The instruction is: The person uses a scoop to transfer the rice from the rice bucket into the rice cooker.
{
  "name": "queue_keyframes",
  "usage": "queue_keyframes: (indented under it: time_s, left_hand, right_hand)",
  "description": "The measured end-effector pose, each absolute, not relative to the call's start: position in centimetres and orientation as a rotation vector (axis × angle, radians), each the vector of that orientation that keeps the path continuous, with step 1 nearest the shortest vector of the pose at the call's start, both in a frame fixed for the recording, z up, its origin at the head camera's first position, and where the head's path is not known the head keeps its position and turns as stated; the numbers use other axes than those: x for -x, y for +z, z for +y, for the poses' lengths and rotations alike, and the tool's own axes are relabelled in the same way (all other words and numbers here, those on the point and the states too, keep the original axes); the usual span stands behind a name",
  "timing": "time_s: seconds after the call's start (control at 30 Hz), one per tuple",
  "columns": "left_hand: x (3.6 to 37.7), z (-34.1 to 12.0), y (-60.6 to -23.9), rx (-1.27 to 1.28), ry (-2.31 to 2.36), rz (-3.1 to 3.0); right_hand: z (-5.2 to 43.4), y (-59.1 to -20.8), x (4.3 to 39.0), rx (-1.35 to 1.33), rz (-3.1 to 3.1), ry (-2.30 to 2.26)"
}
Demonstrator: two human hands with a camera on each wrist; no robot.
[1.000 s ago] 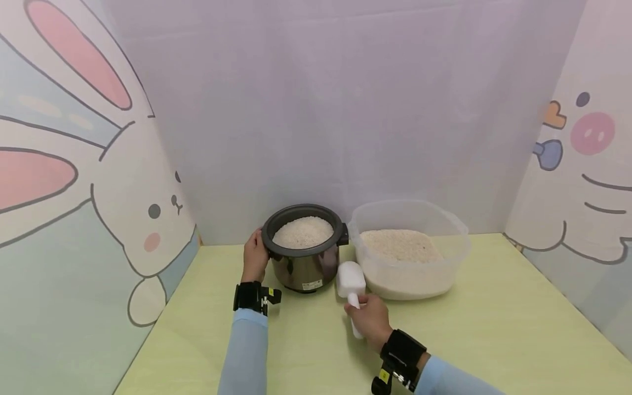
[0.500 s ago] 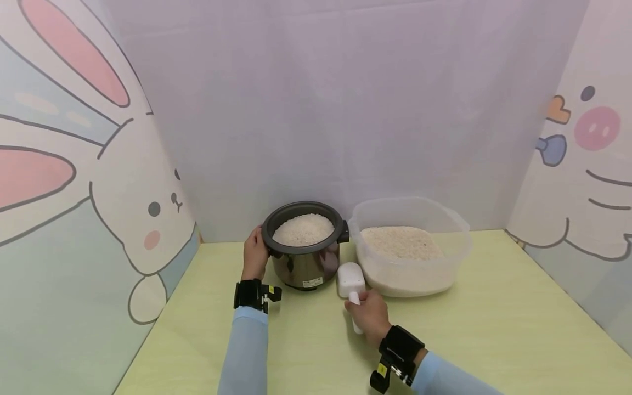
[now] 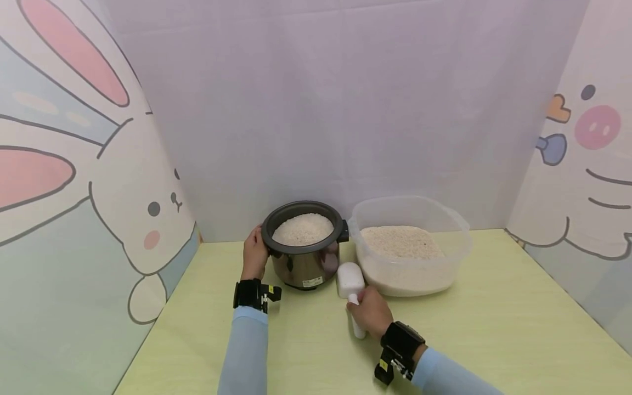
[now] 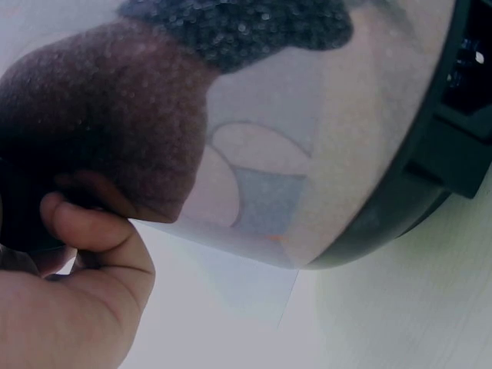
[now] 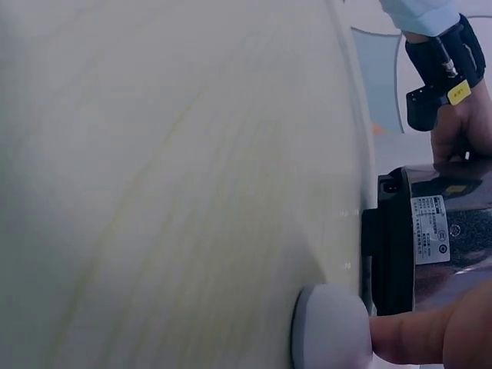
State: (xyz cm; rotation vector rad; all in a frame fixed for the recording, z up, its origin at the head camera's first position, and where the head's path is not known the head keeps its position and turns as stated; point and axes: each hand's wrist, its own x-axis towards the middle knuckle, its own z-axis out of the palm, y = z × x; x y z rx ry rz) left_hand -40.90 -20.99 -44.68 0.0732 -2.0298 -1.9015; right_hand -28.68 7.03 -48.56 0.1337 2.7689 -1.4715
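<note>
White scoop (image 3: 351, 285) in right hand's (image 3: 370, 314) grip, left hand (image 3: 254, 257) holding cooker (image 3: 304, 249) — label (wrist view) (image 5: 431, 229) legible.

glossy metal cooker (image 3: 306, 267), plastic scoop (image 3: 351, 281)

Clear tub (image 3: 456, 241) of rice stands on yellow-green table (image 3: 518, 329); cartoon walls around.

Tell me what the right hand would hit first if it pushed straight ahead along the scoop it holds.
Probably the clear rice tub: the right hand points the white scoop toward its near-left corner, though the cooker sits close alongside.
</note>
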Motion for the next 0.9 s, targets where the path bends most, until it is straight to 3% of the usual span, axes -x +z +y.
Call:
queue_keyframes:
  time_s: [0.9]
  left_hand:
    - [40.1,-22.1,-44.3,-0.089,-1.945,-2.000]
  right_hand:
    - [7.6,-47.5,29.2,0.012,2.668,-1.515]
